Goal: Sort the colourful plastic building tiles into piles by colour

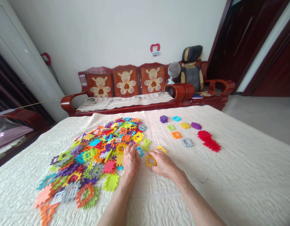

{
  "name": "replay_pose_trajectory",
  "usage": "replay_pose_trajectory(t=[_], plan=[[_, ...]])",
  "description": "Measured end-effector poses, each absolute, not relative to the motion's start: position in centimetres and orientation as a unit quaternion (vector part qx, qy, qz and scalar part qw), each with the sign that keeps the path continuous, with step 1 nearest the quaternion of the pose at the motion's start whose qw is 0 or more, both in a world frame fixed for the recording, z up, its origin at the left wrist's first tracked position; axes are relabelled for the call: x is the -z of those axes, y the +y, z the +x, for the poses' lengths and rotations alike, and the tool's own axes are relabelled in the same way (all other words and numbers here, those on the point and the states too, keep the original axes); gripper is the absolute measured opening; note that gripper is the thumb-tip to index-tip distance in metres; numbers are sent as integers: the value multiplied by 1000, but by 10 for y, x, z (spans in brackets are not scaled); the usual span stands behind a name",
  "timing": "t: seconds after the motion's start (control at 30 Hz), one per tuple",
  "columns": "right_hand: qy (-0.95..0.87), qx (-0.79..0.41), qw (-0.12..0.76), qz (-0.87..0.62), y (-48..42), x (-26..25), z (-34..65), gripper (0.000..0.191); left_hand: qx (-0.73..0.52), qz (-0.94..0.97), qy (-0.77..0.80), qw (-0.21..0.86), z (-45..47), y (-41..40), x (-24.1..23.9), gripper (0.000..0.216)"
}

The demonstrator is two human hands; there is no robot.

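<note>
My left hand [132, 159] is at the right edge of a heap of colourful plastic interlocking building pieces [109, 168], fingers curled downward. A small blue piece [139, 151] shows at its thumb side, partly hidden by the fingers. Just to the right, my right hand [164, 164] has its thumb and fingers closed on a yellow square frame piece [150, 161] low over the cloth. Another yellow piece [161, 148] lies just beyond the right fingers, partly covered. A lime-green piece [146, 144] rests between the hands, farther off.
On the quilted cloth [229, 182] at right lie separate pieces: purple [164, 119], blue [176, 118], orange [176, 135], grey [187, 142] and an overlapping red group [208, 141]. Behind the table stand a wooden sofa [135, 106], a small fan [174, 70] and a chair with a massage cushion [192, 77].
</note>
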State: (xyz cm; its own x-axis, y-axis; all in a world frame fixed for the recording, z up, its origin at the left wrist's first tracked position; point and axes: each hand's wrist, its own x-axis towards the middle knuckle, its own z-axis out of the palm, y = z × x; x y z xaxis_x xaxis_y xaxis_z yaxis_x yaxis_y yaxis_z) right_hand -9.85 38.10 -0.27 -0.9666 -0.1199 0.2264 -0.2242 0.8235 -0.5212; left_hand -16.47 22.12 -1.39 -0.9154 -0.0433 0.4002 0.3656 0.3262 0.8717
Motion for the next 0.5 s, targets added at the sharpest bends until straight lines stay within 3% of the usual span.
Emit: replay_pose_trajectory(t=[0.27, 0.5], plan=[[-939, -292, 170, 70, 414, -8, -106, 47, 580, -90, -796, 148, -162, 223, 10, 24], [-925, -332, 173, 66, 437, 12, -112, 58, 622, -92, -770, 108, -161, 227, 14, 26]])
